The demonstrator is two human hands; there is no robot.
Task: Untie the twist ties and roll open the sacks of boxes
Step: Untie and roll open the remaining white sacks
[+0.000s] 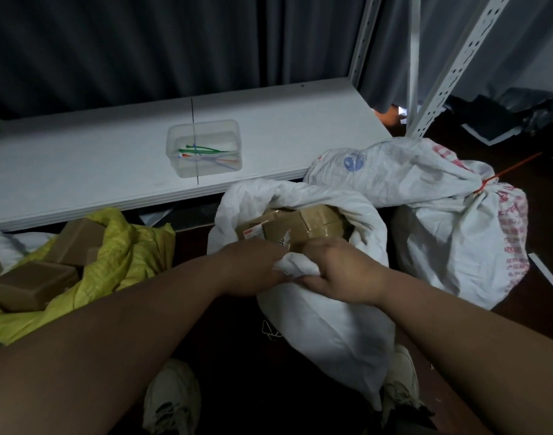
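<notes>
My left hand (256, 265) and my right hand (334, 271) meet at the centre of the frame, and both grip the near rim of the white sack (325, 328), with the bunched cloth squeezed between them. My fingertips are hidden in the folds, so I cannot tell how deep they go. The mouth of this sack is open, and taped cardboard boxes (303, 224) show inside; I can count about four tops, the rest is covered by the cloth.

I count three sacks. The second white sack (426, 215), with red print that I cannot read, lies at the right of the frame, its neck tied with a red twist tie (485, 186) whose long end points to the upper right. The yellow sack (121, 255) at the lower left is open, with three brown boxes (36, 284) visible, partly cut off by the frame edge.

On the white shelf (80, 164) above the centre stands one clear plastic tub (204, 149) with several coloured ties (206, 155) in it; they overlap too much to count. My two shoes (171, 400) show at the bottom, the right one half hidden by the sack.
</notes>
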